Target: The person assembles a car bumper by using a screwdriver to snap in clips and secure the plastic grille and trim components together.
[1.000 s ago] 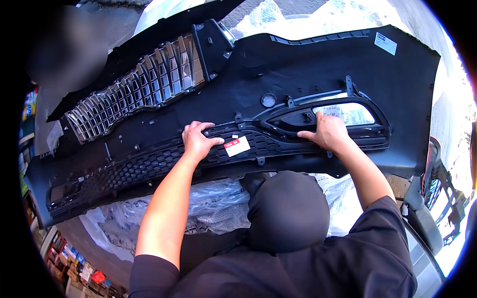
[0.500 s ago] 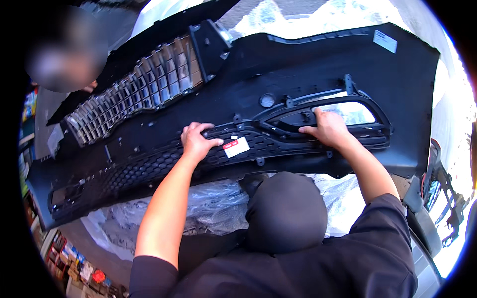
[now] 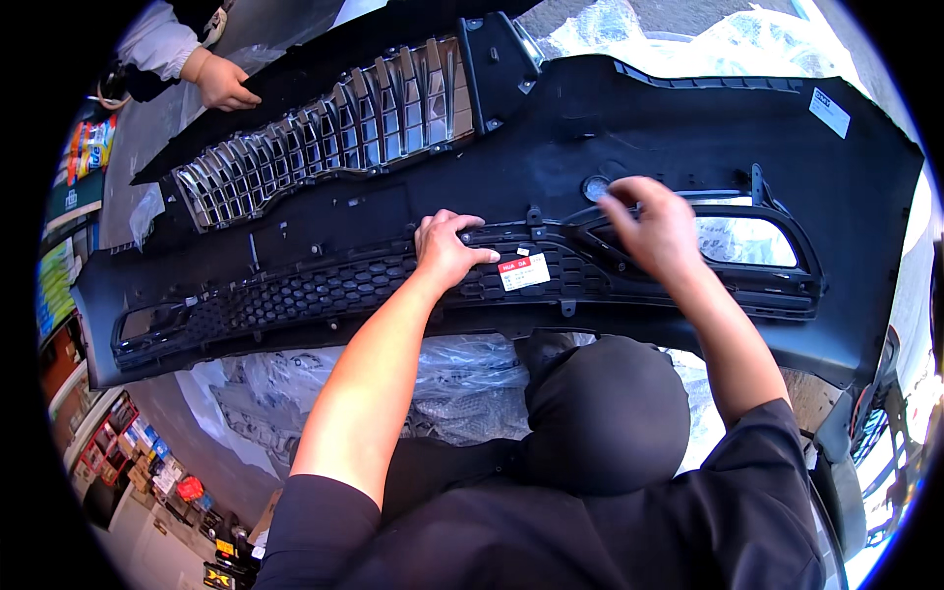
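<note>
Right hand (image 3: 661,231) has lifted off the oval frame (image 3: 807,258), fingers apart — left hand (image 3: 444,251) still clasps the mesh grille (image 3: 334,287)

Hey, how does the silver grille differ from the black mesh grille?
The silver grille is shiny with tall slats; the black mesh grille is dark with honeycomb cells. The black mesh grille bears a label; the silver grille shows none. Both are long and latticed.

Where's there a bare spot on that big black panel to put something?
One bare patch on the panel lies between its top edge, the white label and the dark frame. Another lies right of that frame, below the label. The honeycomb mesh is crowded near the left hand.
</note>
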Motion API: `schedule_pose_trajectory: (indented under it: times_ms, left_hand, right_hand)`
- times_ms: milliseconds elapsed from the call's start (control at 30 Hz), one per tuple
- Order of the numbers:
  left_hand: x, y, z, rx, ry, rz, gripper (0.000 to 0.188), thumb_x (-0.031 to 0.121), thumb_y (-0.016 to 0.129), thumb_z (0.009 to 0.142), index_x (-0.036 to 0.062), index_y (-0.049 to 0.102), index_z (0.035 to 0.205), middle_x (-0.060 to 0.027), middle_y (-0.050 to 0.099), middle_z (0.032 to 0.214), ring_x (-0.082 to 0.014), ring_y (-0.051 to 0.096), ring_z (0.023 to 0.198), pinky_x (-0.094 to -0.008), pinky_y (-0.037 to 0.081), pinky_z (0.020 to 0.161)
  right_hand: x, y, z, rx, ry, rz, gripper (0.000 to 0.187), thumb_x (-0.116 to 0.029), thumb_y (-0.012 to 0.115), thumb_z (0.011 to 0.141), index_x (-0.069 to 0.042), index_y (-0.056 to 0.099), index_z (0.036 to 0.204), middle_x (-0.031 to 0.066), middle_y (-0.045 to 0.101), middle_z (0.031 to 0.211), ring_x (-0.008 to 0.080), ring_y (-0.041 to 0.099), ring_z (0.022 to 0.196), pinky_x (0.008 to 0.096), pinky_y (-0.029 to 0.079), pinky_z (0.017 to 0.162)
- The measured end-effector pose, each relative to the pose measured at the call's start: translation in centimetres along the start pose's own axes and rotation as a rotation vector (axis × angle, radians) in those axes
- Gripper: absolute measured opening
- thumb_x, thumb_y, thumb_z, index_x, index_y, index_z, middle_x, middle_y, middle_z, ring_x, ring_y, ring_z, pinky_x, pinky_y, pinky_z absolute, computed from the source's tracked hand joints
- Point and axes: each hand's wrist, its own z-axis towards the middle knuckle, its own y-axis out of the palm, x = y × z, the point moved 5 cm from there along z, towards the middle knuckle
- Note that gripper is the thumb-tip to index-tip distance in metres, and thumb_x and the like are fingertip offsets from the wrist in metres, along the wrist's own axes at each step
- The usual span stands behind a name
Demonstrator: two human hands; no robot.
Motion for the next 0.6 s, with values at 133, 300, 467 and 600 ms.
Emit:
schedule_pose_trajectory:
  times_ms: [133,300,467,600]
  left_hand:
    - [-0.1,0.2,-0.1,-0.005,-0.011,-0.023,0.060,0.038,0.097,0.059,0.0206,0.078,0.114,-0.0058,0.063,0.119,-0.0276,0.052,0.120,-0.0419,0.039,0.109]
    - [-0.4,0.2,-0.3,0.027,0.006,-0.031,0.061,0.037,0.097,0.058,0.0208,0.078,0.113,-0.0064,0.064,0.117,-0.0283,0.052,0.119,-0.0415,0.040,0.108]
    - [-0.5,0.3,-0.4,0.030,0.009,-0.034,0.060,0.036,0.097,0.058,0.0216,0.078,0.113,-0.0052,0.064,0.116,-0.0275,0.053,0.118,-0.0412,0.040,0.108]
    - [-0.4,0.0,-0.5,0.075,0.036,-0.063,0.059,0.035,0.097,0.057,0.0220,0.079,0.112,-0.0044,0.065,0.115,-0.0272,0.053,0.117,-0.0411,0.039,0.108]
  right_hand:
    - [5.6,-8.9,-0.7,0.435,-0.073,-0.516,0.027,-0.028,0.078,0.090,-0.009,0.074,0.109,0.0122,0.073,0.110,0.0268,0.070,0.104,0.0378,0.057,0.089]
    - [14.3,-30.9,-6.2,0.938,0.235,-1.209,0.044,-0.044,0.062,0.100,-0.021,0.063,0.138,0.0133,0.067,0.130,0.0296,0.066,0.118,0.0422,0.053,0.102]
    - [28.9,-40.9,-8.9,0.197,0.705,-0.541,0.070,-0.057,0.056,0.097,-0.012,0.051,0.151,0.0257,0.064,0.130,0.0308,0.065,0.118,0.0438,0.047,0.108]
    - [32.2,-40.7,-9.9,0.271,0.957,-0.495,0.043,-0.028,0.044,0.109,-0.041,0.052,0.149,0.0291,0.065,0.125,0.0348,0.067,0.112,0.0429,0.049,0.104]
